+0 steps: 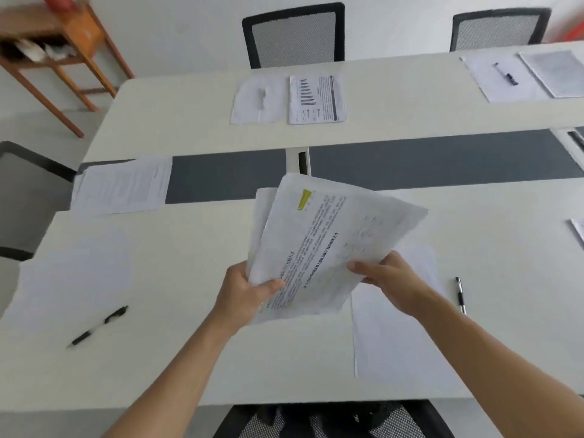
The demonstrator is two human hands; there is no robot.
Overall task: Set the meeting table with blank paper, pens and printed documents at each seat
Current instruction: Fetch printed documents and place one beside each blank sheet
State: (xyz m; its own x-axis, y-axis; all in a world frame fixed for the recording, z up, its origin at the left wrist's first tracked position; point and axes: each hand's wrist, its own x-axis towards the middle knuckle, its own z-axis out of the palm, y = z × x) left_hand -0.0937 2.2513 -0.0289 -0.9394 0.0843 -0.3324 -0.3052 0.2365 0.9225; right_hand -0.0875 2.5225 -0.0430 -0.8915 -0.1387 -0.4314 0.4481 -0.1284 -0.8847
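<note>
Bright, even, diffuse light across the room; we cannot place its source. The white table [189, 358] reads pale and matte. Shadows are weak and soft-edged. We note motion blur over the whole frame, heaviest at the far-left wooden shelf [57, 42] and on the far pen [261, 97], which smears to a grey streak. Text on the held printed sheets [316, 248] is not legible. Wide-angle distortion bows the table edges and leans the far chairs [294, 36] outward toward the corners.
</note>
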